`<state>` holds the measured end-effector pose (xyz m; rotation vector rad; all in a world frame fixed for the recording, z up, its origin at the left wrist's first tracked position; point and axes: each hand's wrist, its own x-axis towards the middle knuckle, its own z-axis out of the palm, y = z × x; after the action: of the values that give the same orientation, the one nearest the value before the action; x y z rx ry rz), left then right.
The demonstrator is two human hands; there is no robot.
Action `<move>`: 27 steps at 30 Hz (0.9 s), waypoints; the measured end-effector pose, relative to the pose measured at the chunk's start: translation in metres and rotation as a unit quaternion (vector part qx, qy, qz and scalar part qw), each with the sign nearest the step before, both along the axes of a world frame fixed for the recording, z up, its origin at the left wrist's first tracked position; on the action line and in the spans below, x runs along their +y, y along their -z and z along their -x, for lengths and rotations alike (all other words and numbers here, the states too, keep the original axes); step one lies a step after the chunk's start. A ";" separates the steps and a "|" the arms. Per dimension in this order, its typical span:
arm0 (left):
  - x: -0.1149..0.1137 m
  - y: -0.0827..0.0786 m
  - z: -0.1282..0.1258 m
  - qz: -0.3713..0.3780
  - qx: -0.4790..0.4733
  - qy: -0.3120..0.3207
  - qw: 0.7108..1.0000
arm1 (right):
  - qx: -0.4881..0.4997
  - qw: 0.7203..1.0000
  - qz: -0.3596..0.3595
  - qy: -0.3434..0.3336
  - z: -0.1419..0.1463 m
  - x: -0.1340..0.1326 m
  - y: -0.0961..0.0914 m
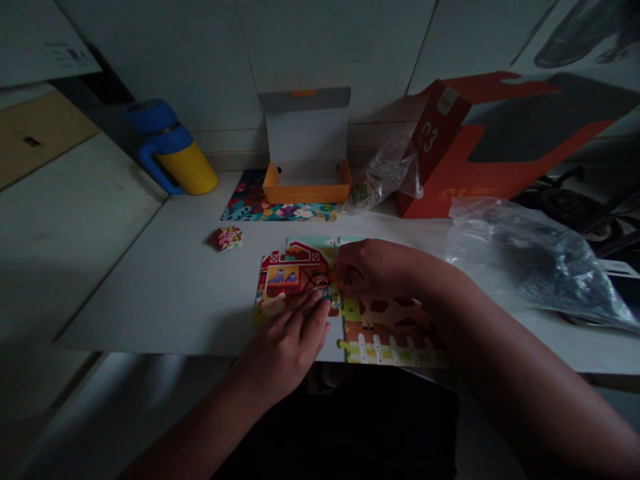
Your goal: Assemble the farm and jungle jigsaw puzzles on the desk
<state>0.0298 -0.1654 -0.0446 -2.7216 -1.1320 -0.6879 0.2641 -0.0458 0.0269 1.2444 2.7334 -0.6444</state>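
White tabletop [165,287], dimly lit. Left hand [293,343] unclenched, fingers laid flat on the barn puzzle section [280,277] near the front edge. Right hand [367,267] curled down at the seam with the adjoining cow puzzle section [390,340]; whether it grips a piece cannot be told. Beyond, left: small pile of puzzle pieces [227,238]; right: large clear plastic bag [530,260]. Farther back: open orange box [306,194] standing on an illustrated sheet [243,200], smaller clear bag [383,177], red-orange carton [440,173], blue-and-yellow jug [185,163]. Rearmost: pale panelled wall [330,47]
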 end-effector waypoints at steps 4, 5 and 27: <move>0.000 0.001 -0.001 0.003 -0.006 -0.001 1.000 | 0.004 1.000 -0.006 0.001 -0.002 0.001 0.005; 0.000 0.001 -0.002 0.002 -0.005 -0.003 1.000 | 0.005 1.000 -0.004 0.001 -0.002 0.001 0.005; 0.142 -0.058 -0.034 0.231 0.129 0.041 0.964 | -0.013 0.999 -0.028 -0.011 0.002 0.005 0.012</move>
<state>0.0635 -0.0230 0.0137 -3.1281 -1.2478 -0.0649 0.2623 -0.0405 0.0149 1.2227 2.7572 -0.5488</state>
